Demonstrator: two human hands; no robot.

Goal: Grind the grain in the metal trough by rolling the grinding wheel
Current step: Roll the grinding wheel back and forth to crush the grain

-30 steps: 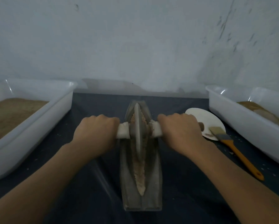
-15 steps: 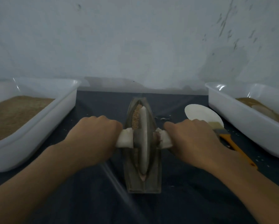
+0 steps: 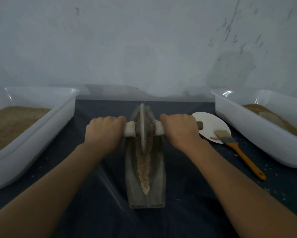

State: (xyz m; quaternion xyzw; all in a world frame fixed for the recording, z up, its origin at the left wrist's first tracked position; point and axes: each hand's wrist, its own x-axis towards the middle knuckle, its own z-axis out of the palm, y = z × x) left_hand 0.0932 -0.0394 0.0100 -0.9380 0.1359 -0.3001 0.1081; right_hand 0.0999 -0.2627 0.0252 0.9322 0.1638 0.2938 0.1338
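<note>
At the far end of the long grey metal trough (image 3: 145,191), I am gripping the white-wrapped axle with my left hand (image 3: 104,132) and right hand (image 3: 178,130), fingers curled fully round. The grey disc-shaped grinding wheel (image 3: 142,127) is standing upright in the pale crushed grain (image 3: 144,167). In my judgement, even pressure from both hands is keeping it centred.

We see a dim, bluish scene — soft all over, glare on the white tubs' (image 3: 230,107) rims, edges bowed outward.
</note>
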